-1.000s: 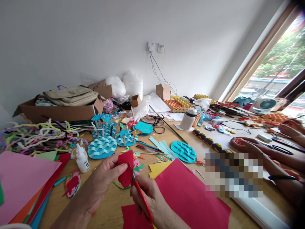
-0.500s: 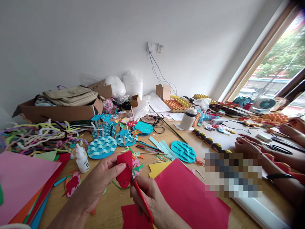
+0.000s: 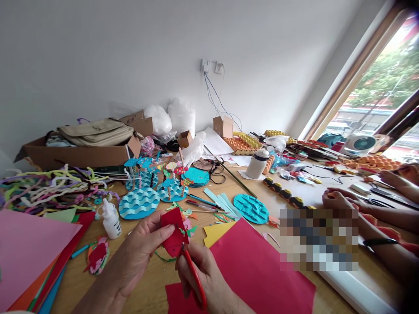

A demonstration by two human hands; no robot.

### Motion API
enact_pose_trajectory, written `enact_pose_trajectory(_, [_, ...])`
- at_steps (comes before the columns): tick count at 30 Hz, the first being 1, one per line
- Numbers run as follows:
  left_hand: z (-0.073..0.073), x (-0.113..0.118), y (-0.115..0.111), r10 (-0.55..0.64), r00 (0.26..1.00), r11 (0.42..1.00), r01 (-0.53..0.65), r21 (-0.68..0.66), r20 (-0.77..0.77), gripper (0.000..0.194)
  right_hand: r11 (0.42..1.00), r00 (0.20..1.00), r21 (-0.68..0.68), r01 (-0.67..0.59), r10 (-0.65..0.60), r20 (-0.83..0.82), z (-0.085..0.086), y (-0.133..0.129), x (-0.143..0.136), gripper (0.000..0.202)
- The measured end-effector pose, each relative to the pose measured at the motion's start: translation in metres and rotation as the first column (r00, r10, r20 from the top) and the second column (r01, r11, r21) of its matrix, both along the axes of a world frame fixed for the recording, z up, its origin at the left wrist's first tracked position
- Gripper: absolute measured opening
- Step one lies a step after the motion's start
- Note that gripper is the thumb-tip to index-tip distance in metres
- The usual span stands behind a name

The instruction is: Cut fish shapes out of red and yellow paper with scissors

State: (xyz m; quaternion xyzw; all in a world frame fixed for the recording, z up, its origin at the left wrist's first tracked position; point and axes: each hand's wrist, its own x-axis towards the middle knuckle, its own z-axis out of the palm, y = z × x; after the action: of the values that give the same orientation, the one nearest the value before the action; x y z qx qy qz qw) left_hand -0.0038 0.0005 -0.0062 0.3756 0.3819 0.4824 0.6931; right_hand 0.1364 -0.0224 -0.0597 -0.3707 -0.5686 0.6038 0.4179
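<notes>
Between thumb and fingers, my left hand [image 3: 149,242] pinches a small piece of red paper [image 3: 170,220] with a curved outline drawn on it. My right hand [image 3: 204,272] grips red-handled scissors [image 3: 195,277], whose blades meet the paper's right side at a partly cut edge. Much of the blades is hidden by the paper and my fingers. Beneath my right hand lies a red paper offcut [image 3: 178,298] on the table. A large sheet of red paper [image 3: 262,266] lies just to the right, over a yellow sheet [image 3: 218,232].
A white glue bottle [image 3: 111,219] stands left of my hands. Blue wavy paper discs [image 3: 139,203] and coloured scraps lie beyond. Stacked coloured sheets [image 3: 36,248] fill the left edge, near pipe cleaners [image 3: 65,187]. Another person's hands [image 3: 338,199] work at the right.
The red paper has turned in my left hand, and a cut gap now shows along its right side. The scissors have shifted slightly left and down with my right hand.
</notes>
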Motion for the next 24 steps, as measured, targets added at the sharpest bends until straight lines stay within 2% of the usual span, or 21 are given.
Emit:
enact_pose_trajectory(5, [-0.002, 0.0, 0.0, 0.009, 0.999, 1.0, -0.009, 0.014, -0.034, 0.016, 0.998, 0.999, -0.064, 0.009, -0.012, -0.043, -0.007, 0.001, -0.003, 0.054])
enact_pose_trajectory(13, [-0.005, 0.0, 0.001, 0.075, 0.997, 0.997, -0.074, 0.033, -0.025, 0.009, 0.997, 0.997, -0.069, 0.025, -0.029, -0.068, -0.015, 0.002, -0.004, 0.057])
enact_pose_trajectory(18, [-0.007, 0.002, 0.003, 0.086, 0.996, 0.996, -0.085, 0.026, -0.036, 0.009, 0.997, 0.997, -0.075, 0.03, -0.035, -0.067, -0.011, 0.001, -0.004, 0.058])
enact_pose_trajectory(24, [-0.012, 0.005, 0.005, 0.062, 0.991, 0.998, -0.057, 0.041, -0.119, 0.015, 0.994, 0.998, -0.098, 0.045, -0.05, -0.05, -0.003, -0.001, -0.006, 0.061])
